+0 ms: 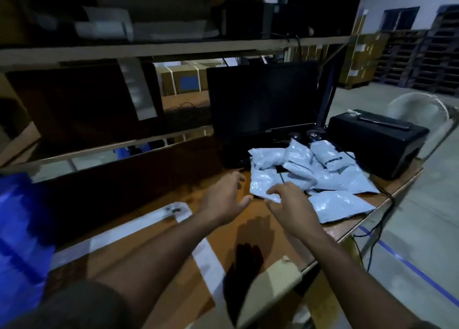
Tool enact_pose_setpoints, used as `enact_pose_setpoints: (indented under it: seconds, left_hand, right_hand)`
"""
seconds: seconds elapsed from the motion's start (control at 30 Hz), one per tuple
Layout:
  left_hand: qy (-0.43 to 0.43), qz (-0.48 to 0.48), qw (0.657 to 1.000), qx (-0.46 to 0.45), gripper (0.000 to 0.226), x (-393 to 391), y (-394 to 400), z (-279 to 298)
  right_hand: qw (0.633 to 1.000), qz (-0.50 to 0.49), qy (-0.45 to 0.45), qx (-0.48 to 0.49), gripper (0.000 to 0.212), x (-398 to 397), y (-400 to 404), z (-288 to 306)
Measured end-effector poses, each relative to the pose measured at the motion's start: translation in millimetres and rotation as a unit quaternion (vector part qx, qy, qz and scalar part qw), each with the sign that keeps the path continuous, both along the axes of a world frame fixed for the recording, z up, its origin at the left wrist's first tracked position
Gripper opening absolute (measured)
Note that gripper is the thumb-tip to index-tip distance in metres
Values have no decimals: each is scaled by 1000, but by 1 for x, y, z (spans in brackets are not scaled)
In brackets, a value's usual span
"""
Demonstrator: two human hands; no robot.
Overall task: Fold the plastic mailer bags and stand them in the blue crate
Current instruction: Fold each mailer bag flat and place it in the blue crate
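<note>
The scene is dim and blurred at its edges, so much stays hard to read: the blue crate (22, 241) is cut off by the left border at about nine o'clock and smeared, showing only a blue wall with no view inside. The shelf (159, 49) across the top holds dark shapes that cannot be made out. On the wooden desk (263, 231) the pile of pale mailer bags (320, 169) lies at about two o'clock from the hands, the rear bags overlapping so their number cannot be told. The right hand (291, 204) hangs over the pile's near corner, fingers bent and spread; its fingertips seem to touch the nearest bag's edge, though whether the grip has closed on it cannot be told. The left hand (226, 199) floats just left of the pile, fingers loosely spread, holding nothing, apart from the bags. Behind the pile at twelve o'clock stands a dark monitor (263, 100), screen blank, its base hidden by the bags. A black printer (377, 139) sits at two o'clock just beside the pile, with a pale fan (422, 110) partly hidden behind it. White tape strips (139, 225) cross the desk under the forearms.
</note>
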State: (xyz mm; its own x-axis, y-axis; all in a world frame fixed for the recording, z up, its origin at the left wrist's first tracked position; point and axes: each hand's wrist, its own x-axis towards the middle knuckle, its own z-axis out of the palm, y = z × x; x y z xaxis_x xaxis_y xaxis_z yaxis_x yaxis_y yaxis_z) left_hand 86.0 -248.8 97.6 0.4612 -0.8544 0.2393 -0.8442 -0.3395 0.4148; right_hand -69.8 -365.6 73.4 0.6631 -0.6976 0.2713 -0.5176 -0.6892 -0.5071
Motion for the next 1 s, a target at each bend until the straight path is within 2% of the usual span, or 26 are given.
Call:
enact_pose_setpoints:
  seconds: [0.1,0.2,0.4,0.53,0.67,0.83,0.9,1.0]
  left_hand:
    - [79,37,996,-36,43,-14,-53,-26]
    - [120,51,991,-28,42,-21,-86,-47]
    - [140,72,987,-23,40,-18,-110,-62]
    - [146,80,985,-45,37,-10,-113,-61]
    - [170,78,980,-72,34,-2,-113,-60]
    - [227,114,959,-127,31,13,-106,-56]
    - [270,132,938,-170,33,21,-92,-54]
    - [354,177,885,-244,58,39,-56,-54]
  right_hand:
    - [998,-48,-44,-19,27,7,-57,-8]
    - [993,-86,-68,-48,28,21,-104,-10]
    - [993,-88,13,-77,48,50,-164,-28]
    - [989,-102,32,-103,39,55,-176,-45]
    - [982,-117,-65,-135,32,53,-164,-42]
    - [956,-88,-221,-171,31,46,-114,-3]
    - [952,-60,-277,-118,28,41,-86,9]
    - [942,0,-331,63,22,33,-48,18]
